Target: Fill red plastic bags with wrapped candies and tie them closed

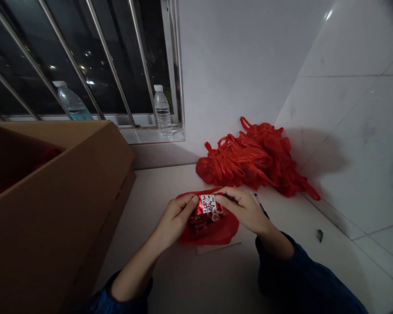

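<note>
at the white counter top (196, 279), directly below the camera, the left hand (177, 218) and right hand (240, 209) are together, their fingertips pinching a red foil packet (208, 213) from either side. a white printed label (208, 203) faces up on the packet. the packet is held just above a red plastic bag (222, 231), which lies on a white sheet of paper (218, 249).

the packet appears light and soft, with a foil skin likely to be slippery; its side edges offer the surest hold. both forearms angle inward from the lower corners, wrists slightly bent, with blue sleeves (301, 279) at the cuffs.

a slim pen (258, 199) lies just beside the right hand. farther off, a heap of red plastic bags (255, 159) rests against a tiled wall (353, 131). a cardboard box (52, 196) stands to the left. beyond it, two plastic water bottles (162, 109) (72, 100) stand at a barred window (108, 56).
</note>
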`<state>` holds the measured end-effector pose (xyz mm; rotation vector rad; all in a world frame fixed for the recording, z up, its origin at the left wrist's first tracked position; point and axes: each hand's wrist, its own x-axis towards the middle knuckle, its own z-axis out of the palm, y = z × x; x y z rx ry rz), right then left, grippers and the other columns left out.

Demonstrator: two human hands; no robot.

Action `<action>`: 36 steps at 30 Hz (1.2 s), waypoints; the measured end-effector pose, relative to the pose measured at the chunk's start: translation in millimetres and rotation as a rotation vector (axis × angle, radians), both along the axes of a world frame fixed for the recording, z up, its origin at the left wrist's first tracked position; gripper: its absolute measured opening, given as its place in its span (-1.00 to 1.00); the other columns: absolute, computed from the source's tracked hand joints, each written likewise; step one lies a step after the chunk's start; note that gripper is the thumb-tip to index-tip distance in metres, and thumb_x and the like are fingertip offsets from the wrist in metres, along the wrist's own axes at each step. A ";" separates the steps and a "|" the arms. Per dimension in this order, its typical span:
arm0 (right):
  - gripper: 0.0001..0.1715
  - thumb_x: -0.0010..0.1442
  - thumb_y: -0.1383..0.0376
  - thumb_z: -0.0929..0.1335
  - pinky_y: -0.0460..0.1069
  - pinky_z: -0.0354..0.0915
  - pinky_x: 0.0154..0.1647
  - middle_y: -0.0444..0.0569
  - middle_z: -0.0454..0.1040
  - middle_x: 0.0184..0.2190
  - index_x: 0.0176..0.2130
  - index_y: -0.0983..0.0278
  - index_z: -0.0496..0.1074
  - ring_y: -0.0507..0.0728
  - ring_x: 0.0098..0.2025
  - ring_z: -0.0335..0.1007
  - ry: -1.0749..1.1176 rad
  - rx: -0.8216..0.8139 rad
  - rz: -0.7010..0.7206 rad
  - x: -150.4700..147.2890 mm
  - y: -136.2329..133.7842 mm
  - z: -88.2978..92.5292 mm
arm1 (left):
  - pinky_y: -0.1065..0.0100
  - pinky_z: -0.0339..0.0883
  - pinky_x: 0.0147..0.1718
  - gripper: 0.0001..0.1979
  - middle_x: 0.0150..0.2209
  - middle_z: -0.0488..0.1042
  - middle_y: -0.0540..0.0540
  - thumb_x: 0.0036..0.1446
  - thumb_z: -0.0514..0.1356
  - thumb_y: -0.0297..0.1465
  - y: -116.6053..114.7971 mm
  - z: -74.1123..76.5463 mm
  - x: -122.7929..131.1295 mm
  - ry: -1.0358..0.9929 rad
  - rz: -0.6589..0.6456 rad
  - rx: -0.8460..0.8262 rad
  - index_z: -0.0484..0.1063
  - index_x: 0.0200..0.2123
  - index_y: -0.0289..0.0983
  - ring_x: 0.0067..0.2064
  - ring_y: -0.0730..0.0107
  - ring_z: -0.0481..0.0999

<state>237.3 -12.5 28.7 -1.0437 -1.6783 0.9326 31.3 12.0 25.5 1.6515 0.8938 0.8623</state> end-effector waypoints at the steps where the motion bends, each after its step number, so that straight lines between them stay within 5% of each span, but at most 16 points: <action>1: -0.72 0.30 0.09 0.30 -0.07 0.39 -0.28 -0.13 0.49 -0.35 -0.28 0.23 0.42 0.04 -0.31 0.46 0.026 -0.028 0.003 -1.1 -0.7 -1.1 | 0.40 0.29 -0.37 -0.62 -0.47 0.36 -0.03 0.26 0.05 -0.11 0.0 0.1 0.1 -0.005 0.001 0.001 0.36 -0.41 -0.30 -0.38 0.38 0.34; 5: -0.62 0.35 0.01 0.22 -0.09 0.34 -0.42 -0.16 0.42 -0.49 -0.32 0.23 0.31 0.02 -0.47 0.42 0.040 -0.094 -0.010 -6.6 -2.3 -7.6 | 0.41 0.28 -0.36 -0.63 -0.46 0.36 -0.01 0.27 0.06 -0.13 -2.0 2.3 1.9 -0.039 0.009 -0.004 0.34 -0.42 -0.30 -0.39 0.42 0.33; 12: -0.58 0.41 0.14 0.15 -0.10 0.12 -0.48 -0.20 0.23 -0.57 -0.47 0.21 0.11 0.00 -0.52 0.20 -0.247 0.212 -0.212 -10.3 -1.4 -12.2 | 0.45 0.23 -0.42 -0.62 -0.47 0.34 0.01 0.26 0.08 -0.11 -4.0 1.7 5.7 -0.075 -0.023 -0.057 0.32 -0.43 -0.31 -0.44 0.47 0.28; 17: -0.64 0.40 0.22 0.16 -0.08 0.05 -0.47 -0.21 0.21 -0.58 -0.45 0.20 0.08 0.00 -0.54 0.16 -0.308 0.319 -0.218 -8.6 -1.1 -12.2 | 0.44 0.30 -0.33 -0.67 -0.38 0.43 -0.02 0.27 0.09 -0.15 -3.7 1.0 5.9 -0.053 -0.056 -0.025 0.42 -0.31 -0.31 -0.36 0.43 0.37; 21: -0.63 0.40 0.18 0.18 -0.09 0.08 -0.46 -0.21 0.24 -0.58 -0.45 0.21 0.11 0.00 -0.53 0.19 -0.254 0.265 -0.207 -8.2 1.4 -14.2 | 0.37 0.35 -0.19 -0.73 -0.23 0.53 -0.10 0.22 0.17 -0.21 -3.2 1.4 4.1 -0.027 -0.031 0.075 0.49 -0.20 -0.31 -0.22 0.34 0.45; 26: -0.51 0.44 0.10 0.10 -0.09 0.18 -0.41 -0.17 0.34 -0.56 -0.45 0.24 0.25 0.00 -0.49 0.28 -0.098 0.111 -0.075 -9.3 0.6 -16.0 | 0.38 0.35 -0.23 -0.75 -0.29 0.54 -0.08 0.23 0.17 -0.24 -1.8 -0.2 1.0 0.007 0.034 0.148 0.50 -0.23 -0.31 -0.27 0.37 0.44; 31: -0.61 0.39 0.11 0.22 -0.10 0.22 -0.41 -0.18 0.37 -0.56 -0.41 0.26 0.31 -0.01 -0.50 0.31 -0.055 0.092 0.001 -9.9 -1.0 -16.2 | 0.40 0.34 -0.28 -0.72 -0.37 0.50 -0.05 0.24 0.15 -0.21 -2.0 0.8 1.5 -0.005 0.054 0.137 0.48 -0.32 -0.32 -0.32 0.40 0.42; 36: -0.59 0.37 0.09 0.24 -0.12 0.19 -0.49 -0.21 0.34 -0.64 -0.43 0.27 0.33 -0.04 -0.58 0.26 0.027 0.032 0.031 -8.7 -0.2 -14.4 | 0.39 0.37 -0.24 -0.72 -0.26 0.54 -0.09 0.18 0.22 -0.25 -1.9 2.8 1.0 -0.037 -0.038 0.053 0.49 -0.15 -0.32 -0.25 0.37 0.47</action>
